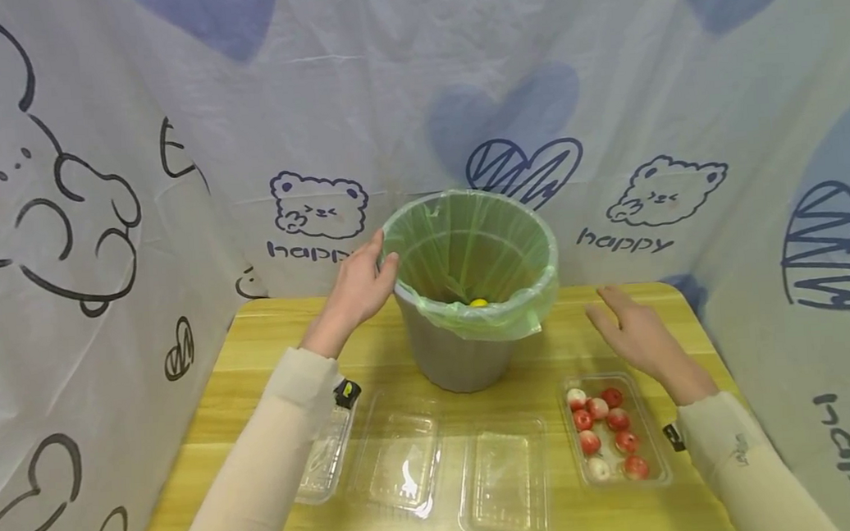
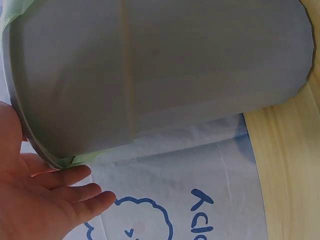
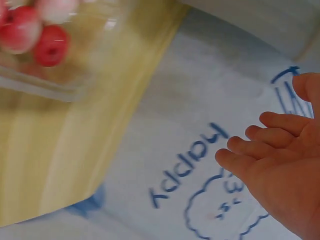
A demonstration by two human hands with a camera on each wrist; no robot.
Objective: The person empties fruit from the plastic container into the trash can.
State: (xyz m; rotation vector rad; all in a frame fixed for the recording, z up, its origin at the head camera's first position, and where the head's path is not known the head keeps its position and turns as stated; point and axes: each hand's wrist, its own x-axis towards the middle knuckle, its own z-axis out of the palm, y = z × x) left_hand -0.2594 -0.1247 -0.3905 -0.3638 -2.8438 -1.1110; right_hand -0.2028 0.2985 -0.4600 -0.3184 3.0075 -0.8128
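- While the left hand rests against the rim of a grey bin at the back of the wooden table, its fingers lie straight and close together on the green liner bag, thumb near the lip; it grips nothing.
- Seen from the left wrist, those fingers stretch out just under the bin's rim edge.
- Off to the bin's right, the right hand hovers above the table, palm down, fingers straight and slightly spread, holding nothing; it hangs just behind a clear tray of red and pale fruits.
- "happy" is printed in dark blue on the white backdrop, beneath cartoon bear faces, on either side of the bin.
- Both forearms, in cream sleeves, reach forward from the near edge; the left angles up toward the bin.
- Something small and yellow lies inside the liner.
- Three clear trays sit in a row at the front.
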